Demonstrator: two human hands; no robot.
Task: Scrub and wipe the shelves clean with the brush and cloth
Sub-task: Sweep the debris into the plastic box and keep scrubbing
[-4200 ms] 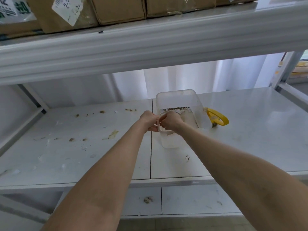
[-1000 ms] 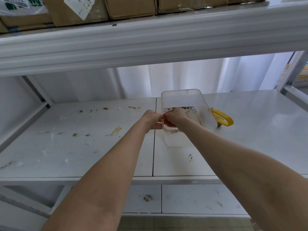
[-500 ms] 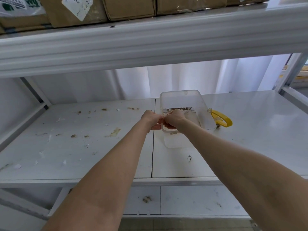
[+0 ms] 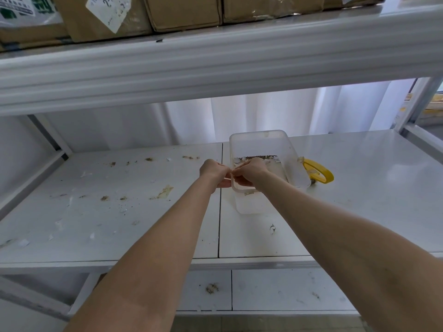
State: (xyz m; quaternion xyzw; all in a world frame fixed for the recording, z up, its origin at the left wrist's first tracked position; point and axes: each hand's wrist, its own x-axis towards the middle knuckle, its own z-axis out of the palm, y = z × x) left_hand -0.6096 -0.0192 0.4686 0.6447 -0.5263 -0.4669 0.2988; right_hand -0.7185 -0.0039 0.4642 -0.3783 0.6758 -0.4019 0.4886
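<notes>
Almost nothing changed these last seconds: left hand (image 4: pixel 213 170) and right hand (image 4: pixel 249 172) stay bunched at the near-left corner of the clear container (image 4: pixel 261 140) on the shelf (image 4: pixel 359 188). Right fingers curl over its rim; left fingers curled too, can't tell on what. Brush (image 4: pixel 321 174) lies untouched just behind the container. No cloth seen. Scraps (image 4: pixel 163 192) litter the left half, so I judge scrubbing not started

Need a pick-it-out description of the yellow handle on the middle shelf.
Take the white middle shelf, right panel. A clear tub stands by the centre seam. The yellow handle lies on the shelf at the tub's right side, partly hidden behind it: the only brightly coloured thing there.
</notes>
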